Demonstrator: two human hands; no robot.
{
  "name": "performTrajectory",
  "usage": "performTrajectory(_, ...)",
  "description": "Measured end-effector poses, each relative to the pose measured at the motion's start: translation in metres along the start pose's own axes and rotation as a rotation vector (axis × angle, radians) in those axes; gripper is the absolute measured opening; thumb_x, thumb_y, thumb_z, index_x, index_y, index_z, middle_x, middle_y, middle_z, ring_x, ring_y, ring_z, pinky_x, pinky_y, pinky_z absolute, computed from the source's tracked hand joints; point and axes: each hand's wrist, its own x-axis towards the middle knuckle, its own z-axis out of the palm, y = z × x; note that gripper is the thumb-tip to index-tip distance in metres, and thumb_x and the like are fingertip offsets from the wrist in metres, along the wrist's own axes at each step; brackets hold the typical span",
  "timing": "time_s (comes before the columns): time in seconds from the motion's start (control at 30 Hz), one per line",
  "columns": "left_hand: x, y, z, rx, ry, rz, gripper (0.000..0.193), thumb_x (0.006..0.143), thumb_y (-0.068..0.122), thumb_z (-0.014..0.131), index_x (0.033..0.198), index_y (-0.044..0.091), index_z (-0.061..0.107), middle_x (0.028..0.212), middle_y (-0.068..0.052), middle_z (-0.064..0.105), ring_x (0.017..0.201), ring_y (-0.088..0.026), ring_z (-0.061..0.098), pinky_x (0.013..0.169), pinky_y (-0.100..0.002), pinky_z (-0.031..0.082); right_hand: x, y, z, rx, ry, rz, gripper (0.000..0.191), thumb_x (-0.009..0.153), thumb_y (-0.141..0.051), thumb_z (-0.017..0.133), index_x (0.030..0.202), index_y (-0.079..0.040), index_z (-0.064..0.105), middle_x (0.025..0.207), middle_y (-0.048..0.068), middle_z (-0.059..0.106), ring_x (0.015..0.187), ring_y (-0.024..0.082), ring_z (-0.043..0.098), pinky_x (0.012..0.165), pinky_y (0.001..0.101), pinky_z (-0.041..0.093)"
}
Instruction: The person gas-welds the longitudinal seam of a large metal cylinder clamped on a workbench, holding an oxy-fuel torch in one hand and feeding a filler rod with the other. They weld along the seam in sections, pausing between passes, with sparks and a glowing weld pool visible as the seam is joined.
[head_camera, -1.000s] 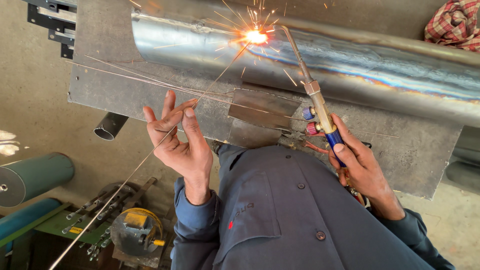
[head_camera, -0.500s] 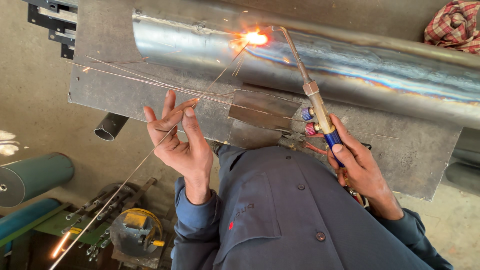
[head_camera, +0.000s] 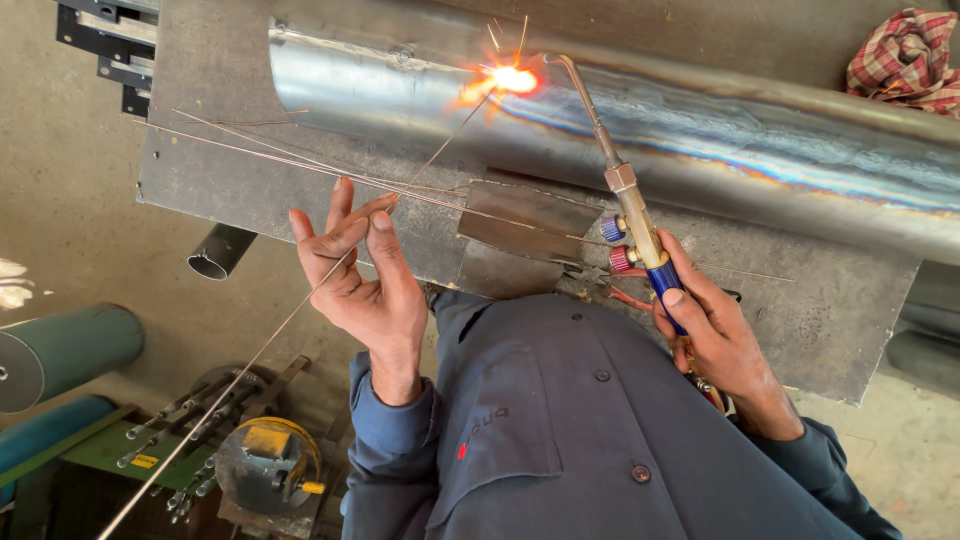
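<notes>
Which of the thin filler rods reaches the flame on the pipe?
The filler rod pinched in the left hand; the spare rods lie flat on the steel plate.

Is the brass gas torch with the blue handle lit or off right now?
Lit. A bright orange flame with sparks glows at the tip of the brass gas torch, against the shiny steel pipe. The right hand grips its handle.

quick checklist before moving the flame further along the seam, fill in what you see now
1. Right hand grips torch handle: ok.
2. Flame sits on the steel tube: ok.
3. Left hand pinches filler rod: ok.
4. Rod tip reaches the flame: ok.
5. Gloves on hands: not ok, both bare.
6. Spare rods away from flame: ok.
</notes>
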Motion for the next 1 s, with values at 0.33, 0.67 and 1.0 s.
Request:
performTrajectory(0.33,0.002,0.003,0.0,-0.007,0.011,-0.011,0.014,0.11,0.004,0.061,0.111,0.004,0.047,0.107,-0.015,0.078,0.145,-0.035,0.059,0.134,-0.053,0.004,-0.001,-0.005,0.0,0.062,-0.044,-0.018,0.066,0.101,-0.021,0.043,0.164,-0.02,0.027,0.07,0.001,0.048,0.047,0.007,0.044,0.041,0.0231,0.043)
performTrajectory(0.67,0.005,0.019,0.002,0.02,0.035,-0.026,0.009,0.107,-0.001,0.061,0.111,0.0,0.053,0.106,-0.015,0.076,0.14,-0.035,0.063,0.136,-0.053,0.006,-0.007,-0.002,-0.012,0.085,-0.06,-0.04,0.069,0.099,-0.029,0.044,0.164,-0.023,0.023,0.067,0.001,0.048,0.042,0.006,0.044,0.038,0.0216,0.042)
performTrajectory(1.0,0.003,0.026,0.002,0.027,0.031,-0.022,0.01,0.109,0.003,0.061,0.108,0.002,0.051,0.107,-0.013,0.076,0.142,-0.032,0.062,0.137,-0.054,0.009,-0.021,-0.006,-0.021,0.241,-0.148,-0.121,0.072,0.099,-0.037,0.046,0.165,-0.02,0.019,0.068,0.001,0.049,0.041,0.007,0.043,0.038,0.0223,0.043)
